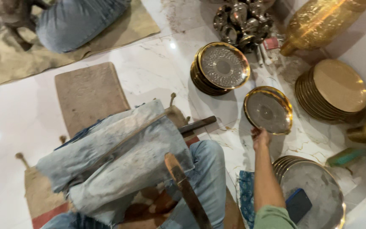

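Plate: a round gold-rimmed plate [268, 110] is held tilted above the white marble floor [157, 72], gripped at its lower rim.
Right hand: the right hand [261, 138] is closed on the plate's lower edge, with the forearm stretched out from a green sleeve [273, 218].
Left hand: not seen in the picture.
Nearest stack: a pile of patterned gold-rimmed plates [220, 68] is set on the floor just up and left of the held plate, apart from it.
Right stack: a pile of plain brass plates [333, 90] is placed to the right, near the held plate but not touching it.
Lower stack: a third pile of silver-faced plates [318, 191] lies beside the forearm, with a dark blue phone [298, 204] laid on top.
Beyond: a heap of small metal pieces [243, 21] and a large brass vase [318, 23] are found at the far edge.
Lap: worn denim cloth [119, 157] is draped over the knees, with a wooden-handled tool [187, 191] across it.
Open room: bare floor is left between the three piles, beneath the held plate.
Other person: a leg in blue jeans [77, 19] is seen on a mat [13, 59] at the upper left, well apart.
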Demonstrator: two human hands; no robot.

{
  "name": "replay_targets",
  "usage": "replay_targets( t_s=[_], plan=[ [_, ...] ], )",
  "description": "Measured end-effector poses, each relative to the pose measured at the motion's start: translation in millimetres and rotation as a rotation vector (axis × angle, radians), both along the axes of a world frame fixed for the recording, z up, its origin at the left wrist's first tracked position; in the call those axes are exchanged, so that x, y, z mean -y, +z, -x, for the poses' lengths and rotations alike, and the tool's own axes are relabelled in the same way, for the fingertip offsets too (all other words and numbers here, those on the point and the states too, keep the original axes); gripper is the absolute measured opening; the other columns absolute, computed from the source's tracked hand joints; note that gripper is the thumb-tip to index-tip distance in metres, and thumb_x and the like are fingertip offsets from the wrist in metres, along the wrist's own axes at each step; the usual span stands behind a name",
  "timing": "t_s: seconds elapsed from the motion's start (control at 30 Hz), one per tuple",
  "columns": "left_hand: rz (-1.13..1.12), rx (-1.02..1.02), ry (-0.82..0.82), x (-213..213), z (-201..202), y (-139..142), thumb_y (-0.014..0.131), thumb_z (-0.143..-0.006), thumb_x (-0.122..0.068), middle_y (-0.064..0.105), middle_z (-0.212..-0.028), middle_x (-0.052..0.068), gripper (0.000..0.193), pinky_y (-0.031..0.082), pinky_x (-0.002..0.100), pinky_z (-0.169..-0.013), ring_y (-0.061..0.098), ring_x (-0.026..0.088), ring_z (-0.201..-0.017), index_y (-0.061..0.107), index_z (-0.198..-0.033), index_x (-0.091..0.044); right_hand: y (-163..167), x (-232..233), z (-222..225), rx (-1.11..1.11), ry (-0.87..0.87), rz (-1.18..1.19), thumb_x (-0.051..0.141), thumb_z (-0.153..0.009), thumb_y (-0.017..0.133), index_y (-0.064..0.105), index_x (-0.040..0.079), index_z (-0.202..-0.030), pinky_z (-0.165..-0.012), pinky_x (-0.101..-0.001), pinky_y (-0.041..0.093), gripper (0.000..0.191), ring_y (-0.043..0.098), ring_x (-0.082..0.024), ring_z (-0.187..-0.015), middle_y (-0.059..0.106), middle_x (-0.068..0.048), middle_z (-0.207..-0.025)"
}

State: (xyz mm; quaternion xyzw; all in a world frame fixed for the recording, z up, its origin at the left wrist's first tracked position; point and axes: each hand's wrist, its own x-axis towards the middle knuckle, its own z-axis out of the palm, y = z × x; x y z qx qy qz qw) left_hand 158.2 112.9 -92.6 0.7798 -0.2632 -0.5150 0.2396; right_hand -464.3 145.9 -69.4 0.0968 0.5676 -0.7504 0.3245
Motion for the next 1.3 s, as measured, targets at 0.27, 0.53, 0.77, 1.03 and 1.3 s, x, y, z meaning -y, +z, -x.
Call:
replay_targets(
  t_s=[0.27,0.53,0.77,1.03,1.3],
  plan=[
    [0.175,-0.18,0.137,-34.3,-28.2,18.6,0.054,-0.105,-0.03,0.072,-0.099,0.02,0.04,0.053,0.042,-0.053,0.068,0.026,-0.069,0.059,-0.137,-0.007,21.6,-52.5,-12.1,-0.936,-0.125,-0.274,0.01,-0.101,0.057,0.062,-0.007,-0.111,-0.076,-0.045,0.065,0.021,0.077,-0.029,-0.089,0.071,-0.019,-0.113],
    [0.247,-0.245,0.15,-43.1,-1.1,49.2,0.059,-0.102,-0.034,0.075,-0.098,0.014,0.038,0.049,0.029,-0.053,0.067,0.017,-0.068,0.065,-0.128,-0.007,78.8,-67.7,20.4,-1.81,0.043,-0.801,0.01,-0.112,0.052,0.065,-0.004,-0.096,-0.066,-0.0385,0.048,0.024,0.061,-0.025,-0.069,0.067,-0.015,-0.081],
    [0.434,-0.3,0.225,-54.0,12.9,41.6,0.058,-0.102,-0.031,0.077,-0.1,0.009,0.036,0.043,0.023,-0.051,0.063,0.01,-0.065,0.065,-0.128,-0.007,43.6,11.1,-85.9,-0.697,0.264,0.285,0.007,-0.104,0.069,0.066,0.009,-0.103,-0.077,-0.0233,0.052,0.004,0.061,-0.007,-0.085,0.063,0.004,-0.097],
    [0.721,0.053,-0.071,-5.2,65.2,54.9,0.061,-0.104,-0.024,0.076,-0.108,0.012,0.034,0.05,0.031,-0.076,0.065,0.016,-0.087,0.07,-0.127,0.0,47.3,32.7,-234.6,-0.344,0.94,0.292,0.013,-0.102,0.062,0.059,-0.004,-0.141,-0.098,-0.03,0.053,0.043,0.064,-0.015,-0.111,0.067,-0.01,-0.129],
    [0.841,0.301,-0.176,48.2,130.7,72.3,0.061,-0.1,-0.021,0.064,-0.104,0.02,0.033,0.052,0.042,-0.081,0.067,0.033,-0.091,0.066,-0.123,0.002,31.8,-73.2,-109.4,-1.431,0.879,-0.796,0.027,-0.095,0.064,0.037,0.005,-0.16,-0.117,-0.0566,0.043,0.074,0.049,-0.045,-0.141,0.048,-0.027,-0.154]
  ],
)
